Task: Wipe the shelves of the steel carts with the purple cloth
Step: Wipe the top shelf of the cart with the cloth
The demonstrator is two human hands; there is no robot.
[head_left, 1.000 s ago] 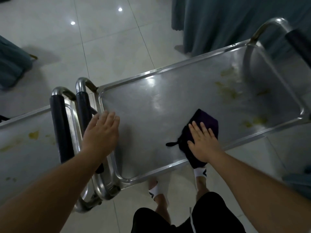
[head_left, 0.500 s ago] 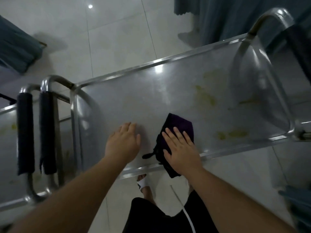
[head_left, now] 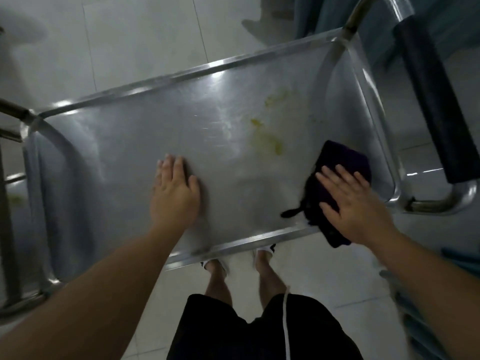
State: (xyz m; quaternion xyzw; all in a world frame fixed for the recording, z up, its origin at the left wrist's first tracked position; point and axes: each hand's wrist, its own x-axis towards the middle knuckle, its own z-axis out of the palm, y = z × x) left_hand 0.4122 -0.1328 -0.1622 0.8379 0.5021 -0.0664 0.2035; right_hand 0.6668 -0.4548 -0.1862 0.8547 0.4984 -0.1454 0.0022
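**Cloth at the right end of the cart shelf**

The cloth point(head_left: 337, 175) is dark purple and bunched. It lies at the right end of the shelf point(head_left: 145, 141), with its near part draped over the front rim. A thin dark tail of the cloth points left across the steel.

The right hand point(head_left: 350, 201) lies flat on the cloth, fingers straight and spread, pressing it to the shelf. The left hand point(head_left: 174, 193) lies flat on bare steel near the middle of the shelf, fingers straight and together, holding nothing.

Yellow stains point(head_left: 267, 136) mark the shelf between the hands, nearer the back and just left of the cloth.

The cart's handle point(head_left: 433, 100), with a dark grip, stands past the right end of the shelf. A second cart point(head_left: 10, 178) stands at the left edge, partly in view. Below the front rim are the person's feet, black shorts and the tiled floor point(head_left: 135, 42).
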